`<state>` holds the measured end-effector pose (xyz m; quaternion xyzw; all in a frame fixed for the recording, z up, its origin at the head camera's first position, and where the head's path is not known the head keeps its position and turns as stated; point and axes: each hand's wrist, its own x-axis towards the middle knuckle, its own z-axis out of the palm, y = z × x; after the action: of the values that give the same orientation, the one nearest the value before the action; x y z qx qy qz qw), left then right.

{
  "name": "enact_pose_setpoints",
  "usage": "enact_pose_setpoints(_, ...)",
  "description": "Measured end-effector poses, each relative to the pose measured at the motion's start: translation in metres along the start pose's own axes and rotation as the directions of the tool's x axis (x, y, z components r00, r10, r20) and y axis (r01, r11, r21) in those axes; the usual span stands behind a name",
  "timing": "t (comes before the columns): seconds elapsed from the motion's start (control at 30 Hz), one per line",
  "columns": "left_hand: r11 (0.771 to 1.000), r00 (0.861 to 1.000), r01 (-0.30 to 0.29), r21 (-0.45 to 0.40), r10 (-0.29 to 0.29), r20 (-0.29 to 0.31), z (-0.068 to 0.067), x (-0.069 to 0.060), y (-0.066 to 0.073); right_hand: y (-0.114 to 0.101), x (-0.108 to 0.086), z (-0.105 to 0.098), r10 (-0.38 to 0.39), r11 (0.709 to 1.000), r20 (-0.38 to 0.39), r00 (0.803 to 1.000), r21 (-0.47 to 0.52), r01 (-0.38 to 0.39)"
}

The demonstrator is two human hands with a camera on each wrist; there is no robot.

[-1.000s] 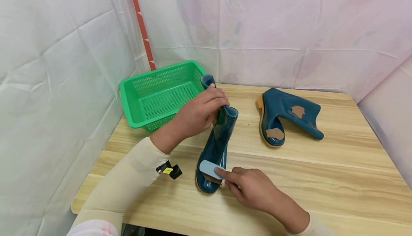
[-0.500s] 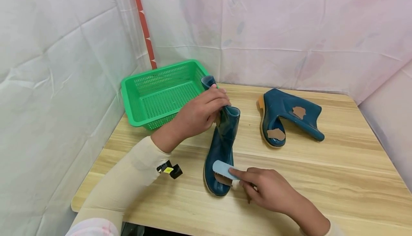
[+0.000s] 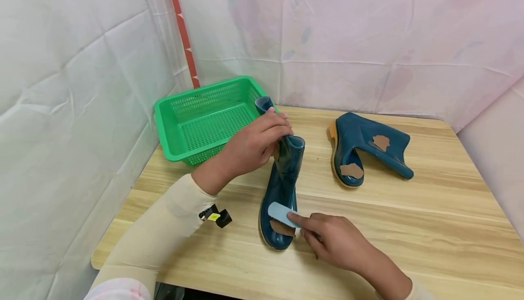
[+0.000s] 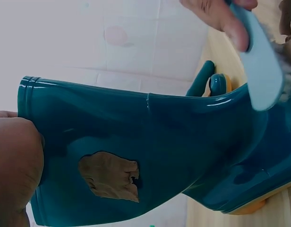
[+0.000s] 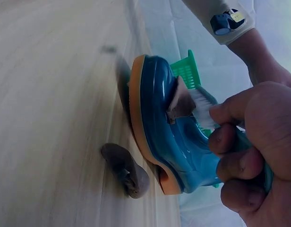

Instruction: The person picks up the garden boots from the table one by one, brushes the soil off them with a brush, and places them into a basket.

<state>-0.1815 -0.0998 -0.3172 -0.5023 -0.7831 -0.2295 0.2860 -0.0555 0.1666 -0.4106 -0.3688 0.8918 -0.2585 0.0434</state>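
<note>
A dark blue rubber boot [image 3: 282, 191] stands on its sole, its shaft top gripped by my left hand [image 3: 254, 145]. My right hand [image 3: 340, 241] holds a light blue brush [image 3: 280, 213] with the index finger along its back. White bristles [image 5: 202, 106] meet a brown patch [image 5: 181, 100] on the boot's toe, and one edge of that patch is lifted. Another brown patch [image 4: 110, 175] is on the shaft in the left wrist view. On the table beside the sole lies a brown piece [image 5: 126, 170], mostly hidden by my right hand in the head view.
A second blue boot [image 3: 368, 141] with two brown patches lies on its side at the back right. The green basket [image 3: 172, 154] stands at the back left, close behind my left hand. White cloth hangs around the wooden table [image 3: 409, 227].
The held boot's toe has shifted right, with the brush and my right hand moving right too. Since half a second ago the brush has slid slightly back left. My left hand keeps its grip.
</note>
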Motion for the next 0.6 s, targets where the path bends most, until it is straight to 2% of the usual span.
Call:
enact_pose_setpoints(0.23, 1.0, 1.0, 0.004, 0.006, -0.004, 0.002, 0.0, 0.0, 0.0, 0.0, -0.005, 0.0, -0.042, 0.997, 0.044, 0.998, 0.072, 0.038)
enact_pose_setpoints(0.43, 1.0, 1.0, 0.012, 0.007, -0.012, 0.011, 0.0, -0.001, 0.002, 0.0, -0.012, -0.001, -0.059, 0.989, 0.057, 0.997, 0.14, 0.051)
enact_pose_setpoints(0.6, 1.0, 1.0, 0.009, 0.009, -0.01, 0.008, 0.0, -0.001, 0.002, 0.002, -0.019, -0.004, -0.076, 0.979, 0.096, 0.993, 0.194, 0.056)
